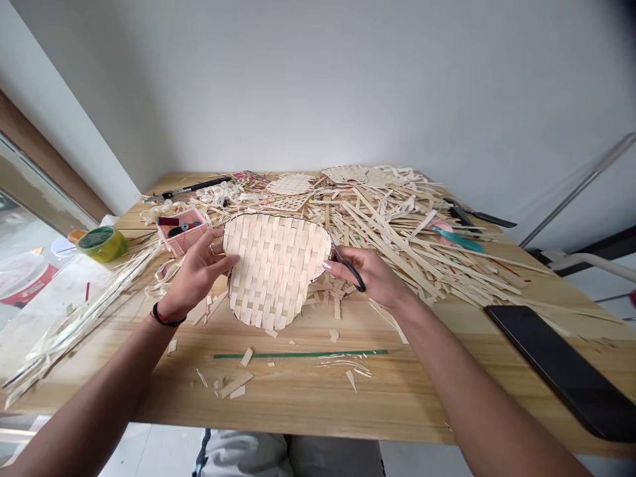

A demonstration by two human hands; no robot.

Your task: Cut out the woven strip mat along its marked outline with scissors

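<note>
A woven mat [273, 268] of pale bamboo strips, cut to a rounded heart shape, is held tilted above the wooden table [318, 397]. My left hand [196, 271] pinches its left edge, thumb on the front. My right hand [370, 275] is closed on black-handled scissors [348, 265] whose blades meet the mat's right edge. A black and red band circles my left wrist.
Loose bamboo strips [412, 232] pile up across the back and right of the table. A pink box [181, 228] and a green tape roll [102, 243] sit at the left. A black phone [561, 368] lies at the right, a green strip [298, 355] near the front edge.
</note>
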